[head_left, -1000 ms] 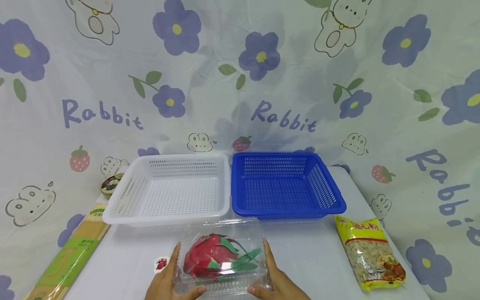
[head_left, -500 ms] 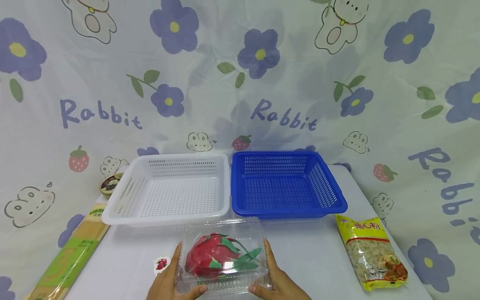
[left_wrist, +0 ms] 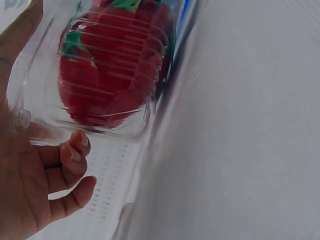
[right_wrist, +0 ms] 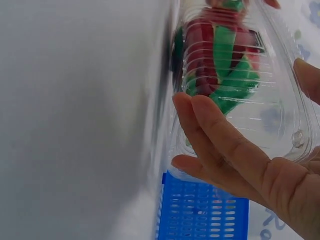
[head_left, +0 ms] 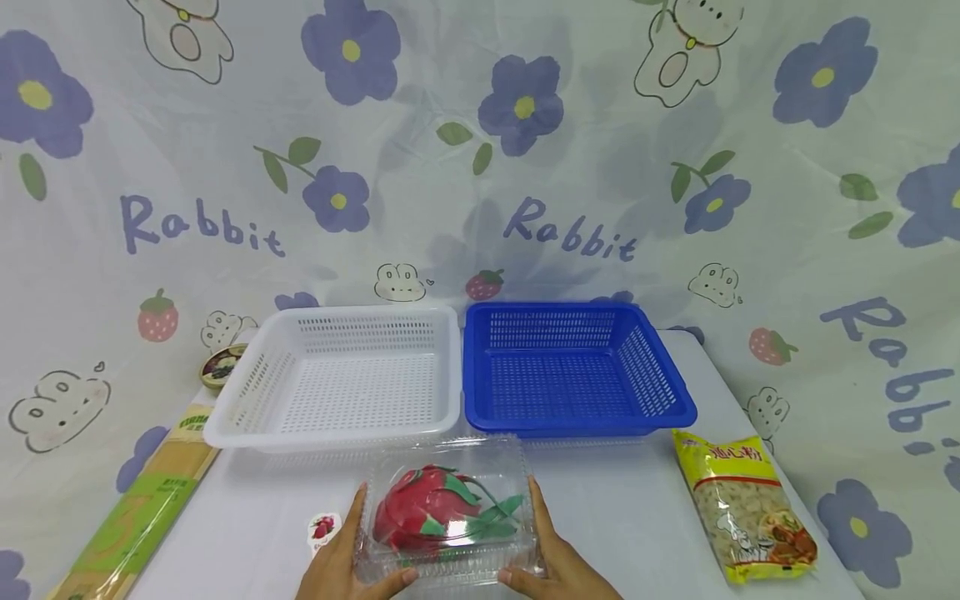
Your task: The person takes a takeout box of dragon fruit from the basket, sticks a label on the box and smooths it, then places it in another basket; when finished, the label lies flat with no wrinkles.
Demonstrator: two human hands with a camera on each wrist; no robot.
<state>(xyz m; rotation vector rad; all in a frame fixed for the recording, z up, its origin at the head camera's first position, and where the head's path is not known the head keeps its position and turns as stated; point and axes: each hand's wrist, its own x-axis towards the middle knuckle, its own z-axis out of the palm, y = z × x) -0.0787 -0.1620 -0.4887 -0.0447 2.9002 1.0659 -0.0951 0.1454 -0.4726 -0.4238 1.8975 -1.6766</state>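
Across the earlier head views and the current one, nothing has shifted: the clear clamshell box [head_left: 448,508] with the dragon fruit [head_left: 431,517] stays at the table's [head_left: 630,508] near edge, so handling is judged stationary. The left hand [head_left: 337,562] and right hand [head_left: 558,562] flank it (fingers curled round its side walls, thumbs at the front corners), holding the box between them.

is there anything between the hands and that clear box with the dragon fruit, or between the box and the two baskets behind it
Nothing visible. The left hand and right hand already grip the clear box by its sides. Only bare table separates it from the white basket and blue basket, both empty.
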